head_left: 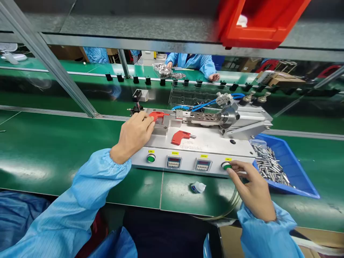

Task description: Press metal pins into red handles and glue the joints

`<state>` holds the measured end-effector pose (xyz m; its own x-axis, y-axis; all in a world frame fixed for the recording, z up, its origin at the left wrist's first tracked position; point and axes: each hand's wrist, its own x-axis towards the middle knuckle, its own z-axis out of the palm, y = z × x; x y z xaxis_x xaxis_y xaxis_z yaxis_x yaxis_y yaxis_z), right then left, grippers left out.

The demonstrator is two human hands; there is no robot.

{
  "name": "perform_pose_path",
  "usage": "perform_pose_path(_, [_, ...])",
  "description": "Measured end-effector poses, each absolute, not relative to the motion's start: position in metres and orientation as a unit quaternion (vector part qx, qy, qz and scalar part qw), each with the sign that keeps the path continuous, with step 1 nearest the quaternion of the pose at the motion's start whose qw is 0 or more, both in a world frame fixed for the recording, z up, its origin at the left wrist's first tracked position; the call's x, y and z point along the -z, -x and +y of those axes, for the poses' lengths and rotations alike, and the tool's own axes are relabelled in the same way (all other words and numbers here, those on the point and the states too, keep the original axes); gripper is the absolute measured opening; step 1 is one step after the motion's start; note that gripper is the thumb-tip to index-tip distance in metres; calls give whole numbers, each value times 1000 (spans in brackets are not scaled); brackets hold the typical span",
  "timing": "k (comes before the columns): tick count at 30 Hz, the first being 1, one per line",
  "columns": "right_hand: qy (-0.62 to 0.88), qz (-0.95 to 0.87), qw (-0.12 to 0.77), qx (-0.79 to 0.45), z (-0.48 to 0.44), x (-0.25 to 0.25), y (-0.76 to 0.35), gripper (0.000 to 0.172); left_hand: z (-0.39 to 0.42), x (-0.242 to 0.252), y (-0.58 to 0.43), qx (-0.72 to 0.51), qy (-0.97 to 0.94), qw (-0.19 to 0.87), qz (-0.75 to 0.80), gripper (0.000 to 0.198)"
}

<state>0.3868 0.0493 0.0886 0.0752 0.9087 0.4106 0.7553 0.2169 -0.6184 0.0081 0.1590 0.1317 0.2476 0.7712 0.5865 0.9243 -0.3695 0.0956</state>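
My left hand (pixel 136 134) is closed around the grip of a red pistol-shaped plastic piece (pixel 157 115), seated at the left end of a metal bench machine (pixel 209 141). Its barrel points right toward the machine's slide. A second red pistol-shaped piece (pixel 180 137) with a metal tip lies on the machine's top plate. At the front panel's right end, my right hand (pixel 252 190) has thumb and index finger together on a green push button (pixel 226 165). Another green button (pixel 151 158) and two small counters (pixel 174 162) are on the same panel.
Right of the machine, a blue bin (pixel 298 173) holds many metal pins. A small white bottle (pixel 198 187) lies on the green bench in front. Overhead hangs a red bin (pixel 264 27) at a shelf edge. A co-worker in blue sleeves (pixel 197 62) sits across.
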Motion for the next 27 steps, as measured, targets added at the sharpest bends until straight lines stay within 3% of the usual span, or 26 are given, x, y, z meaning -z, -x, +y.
perform_pose_path(4, [620,-664,402,-113,53,-75,-392,30,121,-115,4,336,811,125,-463,31])
perform_pose_path(7, [608,-672,407,-114,54,-71,-397,33,94,-101,7,308,847,83,-425,26])
perform_pose_path(17, [609,-680,408,-13,54,-64,-388,24,79,-71,1,276,855,45,-438,25])
perform_pose_path(24, [643,-588,490,-13,20,-15,-376,37,93,-119,-15,257,879,5,-401,20])
perform_pose_path(27, [653,-614,436,-87,12,2,-379,50,111,-144,-53,206,872,33,-442,18])
